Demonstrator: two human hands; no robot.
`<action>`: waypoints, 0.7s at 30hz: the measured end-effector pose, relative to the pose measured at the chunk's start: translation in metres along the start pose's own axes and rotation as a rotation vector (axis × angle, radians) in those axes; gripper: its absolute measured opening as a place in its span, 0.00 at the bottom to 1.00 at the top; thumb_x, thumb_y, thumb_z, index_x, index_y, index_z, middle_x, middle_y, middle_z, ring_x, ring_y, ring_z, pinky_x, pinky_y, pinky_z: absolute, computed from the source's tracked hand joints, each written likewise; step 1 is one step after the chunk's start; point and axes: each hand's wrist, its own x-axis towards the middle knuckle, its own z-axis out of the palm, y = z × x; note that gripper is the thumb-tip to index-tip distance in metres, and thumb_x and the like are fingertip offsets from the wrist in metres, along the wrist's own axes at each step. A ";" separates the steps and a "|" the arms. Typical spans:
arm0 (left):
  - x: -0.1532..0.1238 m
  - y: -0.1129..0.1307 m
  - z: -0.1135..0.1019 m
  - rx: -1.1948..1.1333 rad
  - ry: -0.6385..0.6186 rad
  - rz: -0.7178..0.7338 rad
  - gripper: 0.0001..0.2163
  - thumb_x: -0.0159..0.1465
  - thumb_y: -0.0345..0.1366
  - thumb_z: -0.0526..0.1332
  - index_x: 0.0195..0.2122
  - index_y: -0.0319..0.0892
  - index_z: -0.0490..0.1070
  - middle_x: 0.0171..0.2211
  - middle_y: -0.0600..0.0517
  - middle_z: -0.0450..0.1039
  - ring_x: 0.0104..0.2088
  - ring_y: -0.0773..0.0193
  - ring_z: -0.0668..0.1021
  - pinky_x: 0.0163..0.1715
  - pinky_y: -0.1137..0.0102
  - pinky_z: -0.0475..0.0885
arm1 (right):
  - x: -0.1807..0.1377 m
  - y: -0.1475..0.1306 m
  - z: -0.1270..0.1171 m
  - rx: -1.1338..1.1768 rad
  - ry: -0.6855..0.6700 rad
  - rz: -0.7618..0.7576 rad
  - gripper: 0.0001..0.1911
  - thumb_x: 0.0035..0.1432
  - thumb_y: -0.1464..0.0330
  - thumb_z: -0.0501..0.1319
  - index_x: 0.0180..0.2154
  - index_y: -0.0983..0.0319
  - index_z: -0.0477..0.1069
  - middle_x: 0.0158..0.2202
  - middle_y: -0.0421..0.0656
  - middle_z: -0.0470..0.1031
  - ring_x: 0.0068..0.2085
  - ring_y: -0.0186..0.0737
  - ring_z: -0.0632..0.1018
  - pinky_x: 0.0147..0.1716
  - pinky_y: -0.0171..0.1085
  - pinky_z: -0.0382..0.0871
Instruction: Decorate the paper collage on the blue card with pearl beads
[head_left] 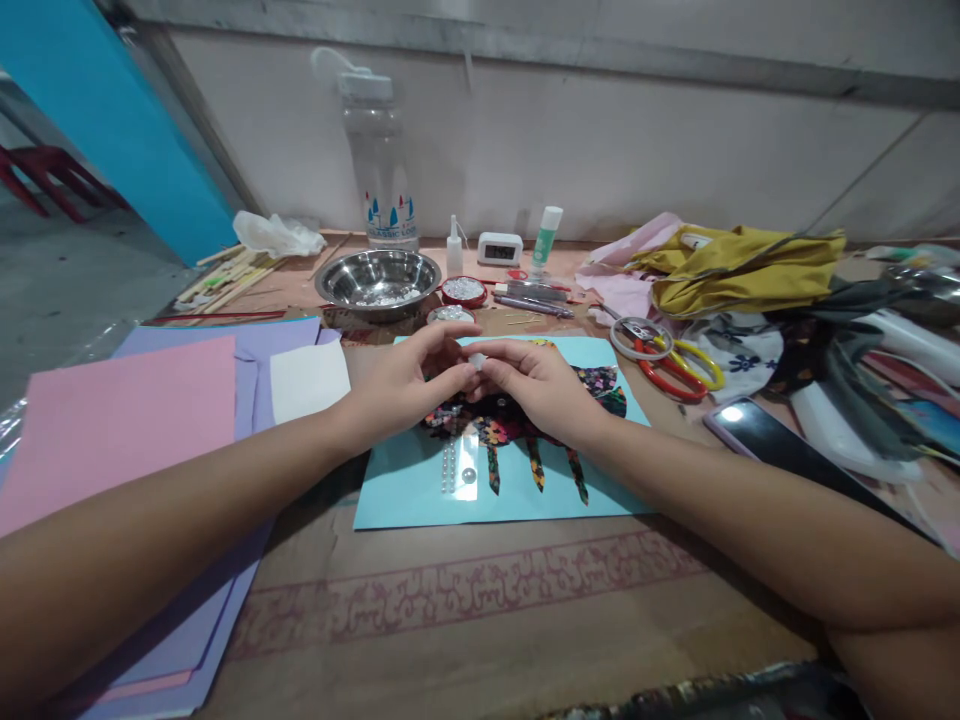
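Observation:
My left hand (409, 385) and my right hand (536, 385) meet fingertip to fingertip above a light-blue sheet (405, 495). Both are closed in a pinch around a small white piece (478, 361), too small to name. Beneath them, dark floral fabric cutouts (495, 430) lie on the sheet, with narrow strips of the same fabric (535, 465) pointing toward me. My hands hide part of the cutouts. A clear strip of stick-on pearls (465, 470) lies just below my left hand.
Left are pink and purple papers (135, 410) and a white piece (309, 382). Behind stand a steel bowl (379, 285), water bottle (379, 160), glue bottle (454, 248), clock (500, 248) and glue stick (546, 240). Right are scissors (667, 372), a phone (795, 460) and mustard cloth (750, 270).

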 end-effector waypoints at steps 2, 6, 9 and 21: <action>0.001 0.001 0.002 -0.062 -0.044 -0.041 0.17 0.64 0.38 0.62 0.53 0.40 0.68 0.35 0.50 0.76 0.34 0.63 0.79 0.34 0.69 0.74 | -0.001 0.001 0.001 -0.012 -0.015 0.000 0.10 0.64 0.69 0.58 0.46 0.61 0.75 0.30 0.38 0.77 0.31 0.32 0.78 0.38 0.36 0.75; 0.003 0.006 0.002 -0.160 -0.084 -0.127 0.14 0.61 0.36 0.63 0.48 0.39 0.71 0.35 0.51 0.77 0.34 0.64 0.79 0.33 0.70 0.73 | -0.001 0.000 0.000 -0.114 -0.019 -0.004 0.09 0.64 0.70 0.58 0.44 0.60 0.75 0.27 0.37 0.75 0.28 0.31 0.75 0.32 0.34 0.71; 0.005 0.007 0.001 -0.224 -0.101 -0.184 0.15 0.61 0.36 0.63 0.49 0.39 0.70 0.36 0.50 0.77 0.33 0.65 0.79 0.32 0.71 0.73 | 0.000 -0.001 -0.001 -0.137 -0.051 0.004 0.08 0.64 0.68 0.59 0.43 0.60 0.75 0.30 0.39 0.77 0.30 0.32 0.75 0.33 0.34 0.70; 0.006 0.009 0.006 -0.324 -0.090 -0.218 0.17 0.56 0.29 0.63 0.47 0.40 0.65 0.28 0.57 0.73 0.29 0.68 0.77 0.28 0.74 0.69 | 0.001 -0.002 0.001 -0.276 -0.025 -0.044 0.10 0.63 0.69 0.59 0.42 0.60 0.78 0.28 0.38 0.75 0.28 0.32 0.74 0.32 0.34 0.71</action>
